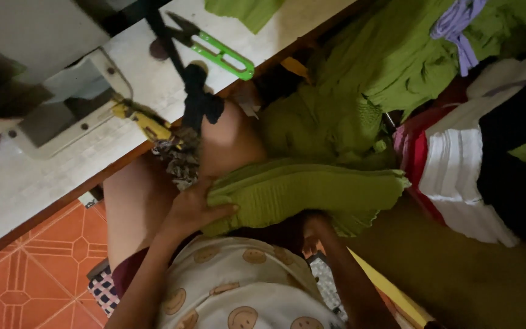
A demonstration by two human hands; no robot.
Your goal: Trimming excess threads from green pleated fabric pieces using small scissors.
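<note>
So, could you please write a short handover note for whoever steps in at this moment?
Left hand: flat on the end of the folded green cloth lying across the lap.
Right hand: under the cloth's lower edge, mostly hidden; grip cannot be told.
Green-handled snips lie on the table, untouched. More green fabric is piled beyond the lap.
Done: cloth folded on the lap. Left: nothing is under the sewing machine yet.

Two hands, one green-handled thread snips (pixel 217 50) (on the table), and one folded green knit piece (pixel 312 192).
</note>
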